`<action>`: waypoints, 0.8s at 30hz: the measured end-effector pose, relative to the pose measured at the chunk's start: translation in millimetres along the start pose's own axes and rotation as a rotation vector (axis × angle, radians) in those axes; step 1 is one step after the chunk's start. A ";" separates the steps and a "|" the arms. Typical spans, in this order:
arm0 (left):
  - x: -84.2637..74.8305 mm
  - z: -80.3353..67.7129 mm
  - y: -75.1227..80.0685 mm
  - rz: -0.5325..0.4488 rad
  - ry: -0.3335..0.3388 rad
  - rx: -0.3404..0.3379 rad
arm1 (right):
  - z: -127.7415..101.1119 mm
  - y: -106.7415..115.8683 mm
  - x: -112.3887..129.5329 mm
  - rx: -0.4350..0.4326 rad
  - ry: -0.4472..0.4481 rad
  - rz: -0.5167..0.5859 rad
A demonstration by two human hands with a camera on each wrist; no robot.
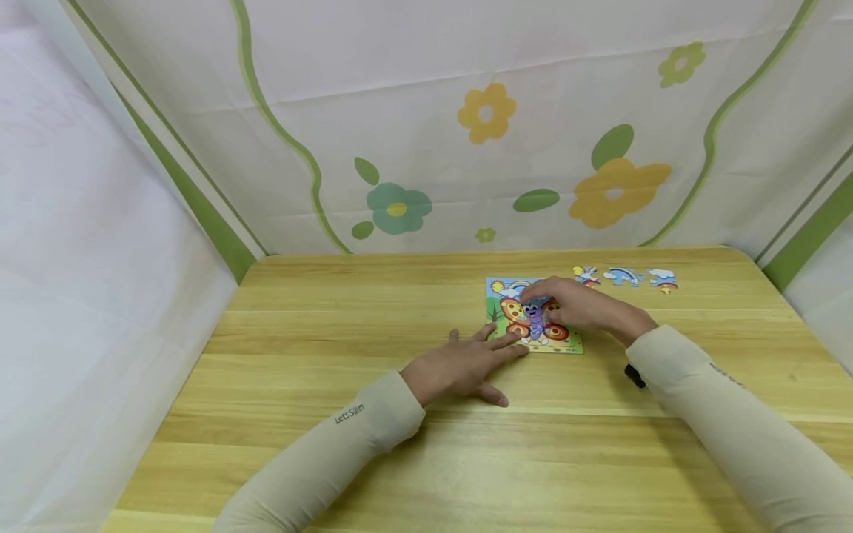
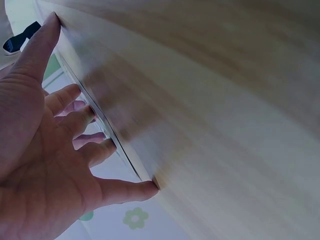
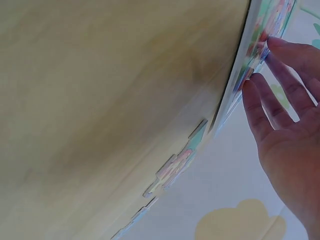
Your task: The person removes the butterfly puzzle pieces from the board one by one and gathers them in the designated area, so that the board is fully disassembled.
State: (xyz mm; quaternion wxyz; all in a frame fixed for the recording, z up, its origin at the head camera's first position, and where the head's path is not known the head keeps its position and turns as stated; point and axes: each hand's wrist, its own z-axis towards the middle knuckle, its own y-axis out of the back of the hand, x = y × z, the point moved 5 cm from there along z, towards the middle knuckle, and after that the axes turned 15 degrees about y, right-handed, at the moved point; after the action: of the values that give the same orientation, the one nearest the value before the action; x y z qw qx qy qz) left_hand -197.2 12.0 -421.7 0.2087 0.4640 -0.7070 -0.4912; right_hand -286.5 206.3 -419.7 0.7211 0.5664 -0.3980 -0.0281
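Observation:
A jigsaw puzzle (image 1: 497, 286) with a purple butterfly lies flat on the wooden table. My left hand (image 1: 463, 368) spreads its fingers at the puzzle's lower left, with fingertips on its edge and the thumb and little finger touching the table in the left wrist view. From the right, my right hand (image 1: 578, 303) reaches over the puzzle's upper part. Its fingertips touch the picture in the right wrist view, fingers only slightly bent (image 3: 257, 107), and part of the puzzle is hidden under this hand.
Three loose puzzle pieces lie in a row beyond the right hand: a rainbow-coloured one (image 1: 586, 275), a blue one (image 1: 623, 276) and a cloud one (image 1: 663, 278). A small black object (image 1: 634, 376) shows beside the right sleeve. A flowered curtain (image 1: 426, 133) hangs behind the table (image 1: 320, 311).

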 end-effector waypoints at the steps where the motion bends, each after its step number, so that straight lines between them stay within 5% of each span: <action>1: 0.1 -0.2 0.1 0.002 0.000 -0.001 | 0.4 0.1 -0.2 0.001 0.007 -0.006; 24: 0.2 2.0 -1.0 -0.029 0.014 0.019 | 10.9 3.7 2.1 0.011 0.080 -0.054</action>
State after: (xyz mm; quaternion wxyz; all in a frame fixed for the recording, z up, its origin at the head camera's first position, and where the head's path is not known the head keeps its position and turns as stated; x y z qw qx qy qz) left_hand -198.3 12.8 -423.5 0.2019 0.4797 -0.7033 -0.4844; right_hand -293.2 197.9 -415.0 0.7323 0.5815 -0.3537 -0.0227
